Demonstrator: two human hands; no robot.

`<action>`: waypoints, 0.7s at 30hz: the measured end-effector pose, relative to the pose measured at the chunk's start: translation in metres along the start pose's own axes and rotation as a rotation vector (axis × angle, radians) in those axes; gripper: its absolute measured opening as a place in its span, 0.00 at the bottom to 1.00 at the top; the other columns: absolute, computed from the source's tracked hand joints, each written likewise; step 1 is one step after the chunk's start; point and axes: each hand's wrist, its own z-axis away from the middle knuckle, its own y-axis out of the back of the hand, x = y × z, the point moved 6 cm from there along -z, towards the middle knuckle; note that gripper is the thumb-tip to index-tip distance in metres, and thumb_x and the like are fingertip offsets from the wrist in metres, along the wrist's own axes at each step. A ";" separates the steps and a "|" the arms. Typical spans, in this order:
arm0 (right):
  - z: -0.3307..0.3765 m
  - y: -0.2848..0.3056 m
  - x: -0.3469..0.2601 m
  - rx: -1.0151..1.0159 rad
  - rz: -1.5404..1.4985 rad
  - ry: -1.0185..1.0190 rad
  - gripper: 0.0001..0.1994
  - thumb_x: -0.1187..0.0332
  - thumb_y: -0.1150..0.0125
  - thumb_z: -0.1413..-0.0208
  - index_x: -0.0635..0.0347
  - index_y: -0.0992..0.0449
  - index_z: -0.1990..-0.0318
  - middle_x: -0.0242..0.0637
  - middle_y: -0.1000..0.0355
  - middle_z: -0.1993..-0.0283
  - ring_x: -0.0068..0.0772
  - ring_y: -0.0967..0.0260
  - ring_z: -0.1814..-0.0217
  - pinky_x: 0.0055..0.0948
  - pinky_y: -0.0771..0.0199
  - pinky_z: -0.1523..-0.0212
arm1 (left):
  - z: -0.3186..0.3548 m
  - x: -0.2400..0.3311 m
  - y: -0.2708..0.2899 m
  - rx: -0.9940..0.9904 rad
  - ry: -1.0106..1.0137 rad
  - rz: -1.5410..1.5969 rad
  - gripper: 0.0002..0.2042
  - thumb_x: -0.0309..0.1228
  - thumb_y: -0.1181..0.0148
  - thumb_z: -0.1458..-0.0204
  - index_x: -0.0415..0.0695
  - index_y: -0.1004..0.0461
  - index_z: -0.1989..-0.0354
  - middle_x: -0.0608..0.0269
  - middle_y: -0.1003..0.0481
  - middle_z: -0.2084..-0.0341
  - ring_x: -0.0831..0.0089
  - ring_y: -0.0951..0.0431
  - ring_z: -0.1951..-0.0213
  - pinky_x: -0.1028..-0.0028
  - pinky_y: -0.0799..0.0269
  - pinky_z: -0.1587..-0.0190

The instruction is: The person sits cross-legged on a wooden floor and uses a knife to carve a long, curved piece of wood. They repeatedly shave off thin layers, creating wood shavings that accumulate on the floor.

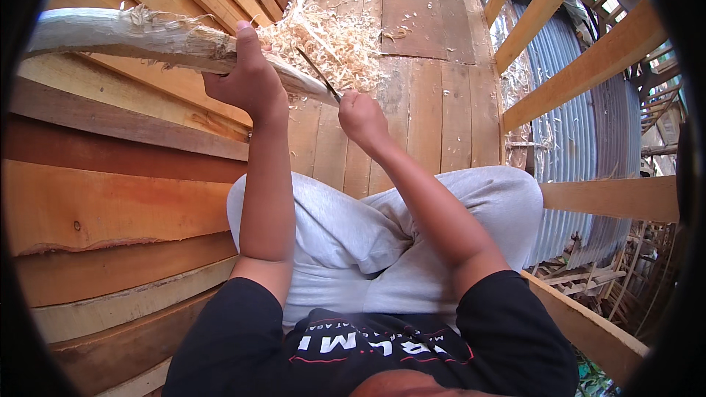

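Note:
A long, pale, debarked wooden pole [140, 33] slants across the upper left, its thick end at the left rim and its thinner end near the middle. My left hand [250, 73] is closed round it, thumb on top. Curled shavings and rough fibres cling to its upper side. In my closed right hand [362, 119] is a knife [321, 73]; its thin dark blade points up and left, close to the thinner end of the pole. The handle is hidden inside my fist. Whether the blade touches the wood, I cannot tell.
A heap of wood shavings [334, 40] lies on the plank floor [415, 125] beyond my hands. Stacked boards [125, 202] rise along the left. Slatted wooden railing [588, 66] runs along the right, with corrugated metal sheets [562, 154] beyond it. My crossed legs [471, 191] are in front.

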 end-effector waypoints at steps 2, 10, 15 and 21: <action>0.001 0.002 -0.003 0.001 0.022 -0.006 0.26 0.56 0.64 0.40 0.68 0.22 0.70 0.60 0.25 0.66 0.63 0.27 0.58 0.52 0.30 0.53 | -0.003 0.000 0.001 -0.008 -0.031 0.009 0.17 0.22 0.38 0.53 0.30 0.31 0.54 0.55 0.25 0.67 0.75 0.24 0.72 0.78 0.24 0.76; 0.007 0.011 -0.014 -0.082 0.065 0.023 0.26 0.57 0.65 0.39 0.71 0.23 0.69 0.62 0.26 0.62 0.63 0.28 0.56 0.52 0.30 0.51 | 0.011 0.004 0.005 -0.035 -0.091 -0.008 0.17 0.24 0.36 0.52 0.30 0.31 0.55 0.56 0.24 0.69 0.75 0.25 0.75 0.78 0.25 0.73; -0.007 -0.010 0.037 -0.060 0.020 -0.007 0.27 0.57 0.67 0.38 0.72 0.23 0.69 0.63 0.26 0.63 0.66 0.28 0.56 0.53 0.31 0.52 | 0.006 0.006 0.005 -0.087 -0.051 -0.039 0.21 0.27 0.36 0.53 0.29 0.33 0.52 0.53 0.27 0.63 0.72 0.25 0.72 0.75 0.23 0.75; 0.029 0.012 -0.047 -0.165 0.037 0.084 0.27 0.57 0.66 0.38 0.72 0.24 0.69 0.65 0.27 0.62 0.64 0.29 0.55 0.52 0.31 0.51 | 0.000 0.000 0.023 -0.018 -0.065 -0.019 0.18 0.23 0.37 0.52 0.28 0.32 0.53 0.56 0.25 0.66 0.76 0.25 0.69 0.77 0.27 0.68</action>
